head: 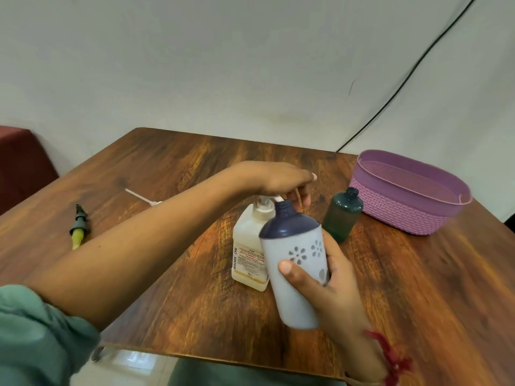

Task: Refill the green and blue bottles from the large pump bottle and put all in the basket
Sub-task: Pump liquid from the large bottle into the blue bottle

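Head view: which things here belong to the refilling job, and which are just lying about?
In the job: large pump bottle, pressed by the left hand; blue bottle, held at its spout by the right hand; green bottle, uncapped; basket.
Lying about: dark nozzle with a yellow tube and thin white tube, both on the table; black cable on the wall.

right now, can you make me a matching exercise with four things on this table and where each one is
1. blue bottle
2. green bottle
3. large pump bottle
4. purple basket

A. at the right edge of the table
B. tilted, gripped by the right hand
C. standing uncapped beside the purple basket
D. its pump head under the left hand

Pairs: 1-B, 2-C, 3-D, 4-A
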{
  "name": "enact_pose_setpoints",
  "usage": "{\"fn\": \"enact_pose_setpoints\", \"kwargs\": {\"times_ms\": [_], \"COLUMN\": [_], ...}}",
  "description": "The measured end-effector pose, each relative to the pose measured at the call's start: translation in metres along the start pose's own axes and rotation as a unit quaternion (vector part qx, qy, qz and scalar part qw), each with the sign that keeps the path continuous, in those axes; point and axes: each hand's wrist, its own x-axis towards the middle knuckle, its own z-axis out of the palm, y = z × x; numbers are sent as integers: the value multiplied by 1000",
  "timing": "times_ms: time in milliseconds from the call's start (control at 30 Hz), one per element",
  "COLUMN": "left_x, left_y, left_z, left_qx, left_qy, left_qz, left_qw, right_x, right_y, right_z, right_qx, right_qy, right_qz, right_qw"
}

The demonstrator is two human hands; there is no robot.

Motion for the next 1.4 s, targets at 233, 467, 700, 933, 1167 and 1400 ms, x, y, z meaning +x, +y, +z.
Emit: {"fn": "enact_pose_setpoints", "kwargs": {"times_ms": [233,467,700,933,1167,1400], "left_x": [-6,-3,-8,-4,-7,-5], "left_y": [7,3,13,6,15,-1], "left_z": [-5,-1,-4,0,-8,4], "left_qx": [69,40,131,49,95,6], "left_qy": [-20,-23,-84,-54,-97,-29], "left_qz": [-8,-12,-14,-4,-16,-1], "left_qw": [997,999,988,997,991,1000], "right_x": [-4,-5,-3,0,0,0], "right_y": [-7,-6,-10,-14,-17,-14], "right_z": [-1,1,1,1,4,6], "right_qx": [-5,-4,9,0,18,31], "right_qy": [-14,-26,-16,-28,-22,-24], "right_qz": [26,30,45,50,61,67], "right_qw": [1000,999,999,998,998,997]}}
